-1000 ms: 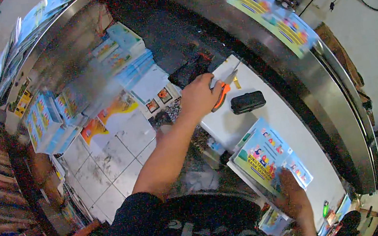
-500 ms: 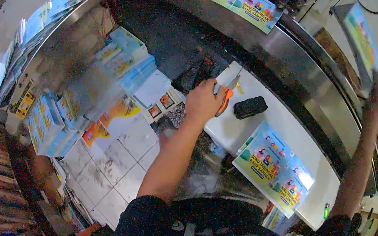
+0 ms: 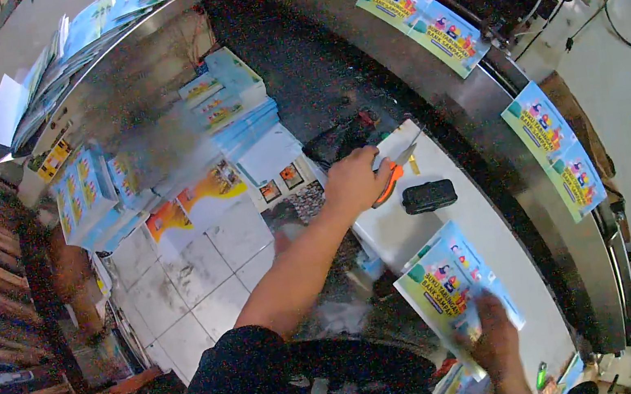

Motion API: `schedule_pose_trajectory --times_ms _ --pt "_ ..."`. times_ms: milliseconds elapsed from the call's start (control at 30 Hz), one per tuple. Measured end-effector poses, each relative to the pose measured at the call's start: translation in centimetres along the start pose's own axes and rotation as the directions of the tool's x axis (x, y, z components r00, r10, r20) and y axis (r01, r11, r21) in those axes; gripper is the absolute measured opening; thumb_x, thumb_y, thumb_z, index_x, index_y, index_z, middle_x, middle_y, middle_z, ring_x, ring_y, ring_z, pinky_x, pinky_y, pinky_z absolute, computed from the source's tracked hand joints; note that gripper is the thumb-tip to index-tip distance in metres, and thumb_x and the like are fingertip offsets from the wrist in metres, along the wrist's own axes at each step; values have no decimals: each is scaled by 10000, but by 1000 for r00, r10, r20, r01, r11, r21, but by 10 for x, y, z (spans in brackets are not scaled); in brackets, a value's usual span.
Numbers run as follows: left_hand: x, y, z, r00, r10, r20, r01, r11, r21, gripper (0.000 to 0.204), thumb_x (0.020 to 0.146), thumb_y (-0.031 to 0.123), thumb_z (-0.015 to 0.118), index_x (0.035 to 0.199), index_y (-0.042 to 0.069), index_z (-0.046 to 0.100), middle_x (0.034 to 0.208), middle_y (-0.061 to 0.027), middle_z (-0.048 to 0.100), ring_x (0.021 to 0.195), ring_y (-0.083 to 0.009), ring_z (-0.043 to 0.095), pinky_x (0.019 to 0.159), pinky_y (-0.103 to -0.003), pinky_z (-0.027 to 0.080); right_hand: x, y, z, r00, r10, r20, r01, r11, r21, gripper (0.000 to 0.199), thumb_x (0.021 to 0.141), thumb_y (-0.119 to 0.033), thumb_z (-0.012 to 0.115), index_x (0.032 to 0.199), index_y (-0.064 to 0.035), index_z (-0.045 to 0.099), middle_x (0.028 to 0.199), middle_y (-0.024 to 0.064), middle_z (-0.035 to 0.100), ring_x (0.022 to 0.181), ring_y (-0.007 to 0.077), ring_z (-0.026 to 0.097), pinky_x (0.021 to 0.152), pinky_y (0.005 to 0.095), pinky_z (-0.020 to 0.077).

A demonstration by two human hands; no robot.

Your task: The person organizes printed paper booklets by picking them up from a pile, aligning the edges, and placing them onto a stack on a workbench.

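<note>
I judge I'm mid-step, feeding printed sheets onto the curved steel conveyor [image 3: 486, 129]. My right hand [image 3: 493, 338] pinches a blue-and-yellow picture sheet [image 3: 453, 286] on the white desk [image 3: 505, 249], fingers pressed on its lower edge. My left hand [image 3: 354, 182] grips an orange-handled cutter [image 3: 393, 176] — fingers curled shut. Next calls for lifting the sheet toward two matching sheets [image 3: 560, 150] on the belt.

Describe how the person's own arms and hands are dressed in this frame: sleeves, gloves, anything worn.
Both hands are bare: no gloves on the left hand or the right hand. The left forearm is uncovered up to about the elbow, where a dark, near-black sleeve begins, with a few small pale flecks on the fabric. No watch or ring can be made out.
</note>
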State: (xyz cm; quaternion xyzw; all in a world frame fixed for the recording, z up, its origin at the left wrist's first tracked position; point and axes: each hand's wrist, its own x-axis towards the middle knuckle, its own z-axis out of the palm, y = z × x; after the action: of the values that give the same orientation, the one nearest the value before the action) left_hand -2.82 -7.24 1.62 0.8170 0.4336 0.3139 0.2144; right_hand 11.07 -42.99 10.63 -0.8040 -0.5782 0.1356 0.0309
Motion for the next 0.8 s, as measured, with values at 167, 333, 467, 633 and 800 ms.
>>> schedule_pose_trajectory --times_ms 167,333,467,633,800 --pt "0 5 -1 998 -34 47 35 999 -24 368 884 386 599 1007 42 647 937 -189 678 784 -369 677 716 -466 547 -16 -8 26 998 23 63 -15 994 -113 879 744 -329 785 1421 26 351 1476 269 348 1372 429 337 1112 472 339" --pt "2 6 -5 998 -49 44 50 999 -22 376 882 390 597 1023 45 645 942 -188 678 808 -366 677 729 -467 546 -11 -21 29 999 33 42 -28 993 -113 901 748 -340 780 1419 56 328 1486 295 304 1393 449 284 1138 470 300" --pt "2 5 -7 997 -59 56 59 998 -8 380 883 388 591 1037 45 643 947 -187 677 831 -367 674 746 -470 543 -12 -21 29 995 -7 95 26 978 -207 923 756 -368 766 1417 85 308 1505 306 249 1412 459 227 1160 467 257" --pt "2 3 -6 995 -64 73 66 998 -15 373 881 368 583 1049 41 641 951 -189 674 835 -371 671 764 -472 538 -9 -28 34 995 26 99 -9 984 -176 905 772 -340 746 1436 71 287 1520 307 199 1423 466 181 1168 478 238" --pt "2 1 -4 999 -24 48 27 998 -57 369 879 359 585 1034 29 644 949 -191 672 823 -374 669 756 -470 536 -3 -14 -5 977 50 206 -71 993 98 601 824 -201 657 1361 -11 464 1343 246 496 1268 393 457 1071 447 365"
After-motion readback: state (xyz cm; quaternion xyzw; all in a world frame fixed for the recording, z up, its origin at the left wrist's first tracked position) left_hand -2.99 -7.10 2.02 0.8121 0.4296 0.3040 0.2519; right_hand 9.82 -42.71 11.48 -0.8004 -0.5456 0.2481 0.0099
